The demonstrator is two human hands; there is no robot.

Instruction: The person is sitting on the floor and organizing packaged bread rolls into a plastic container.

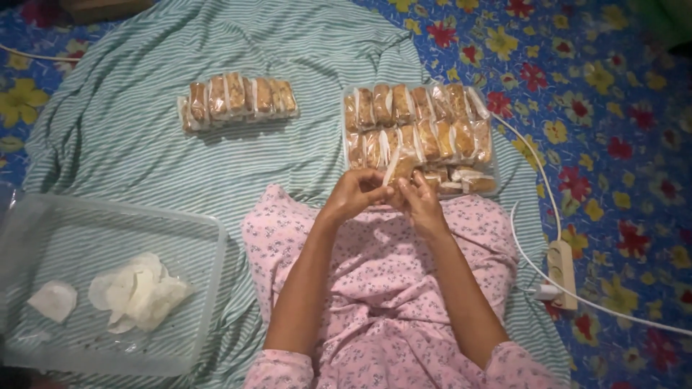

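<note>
Item: wrapped snack packet (pixel 398 171); the left hand (pixel 351 196) and right hand (pixel 421 202) are closing fingertips on it together, holding it over the lap at the near edge of the clear tray (pixel 493 181) of packets, where sorting is easiest; loose row of packets (pixel 238 99) is lying apart on the striped cloth (pixel 130 122); plastic tub (pixel 209 238) of white wrappers (pixel 140 292) is sitting at the left.

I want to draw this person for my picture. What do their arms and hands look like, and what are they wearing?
Both arms are bare from the elbows down. The left hand and right hand wear no gloves, and no rings or bracelets show. Short sleeves end near the elbows. They are pink with tiny dark flower sprigs, matching the pink flowered garment over the lap.
</note>
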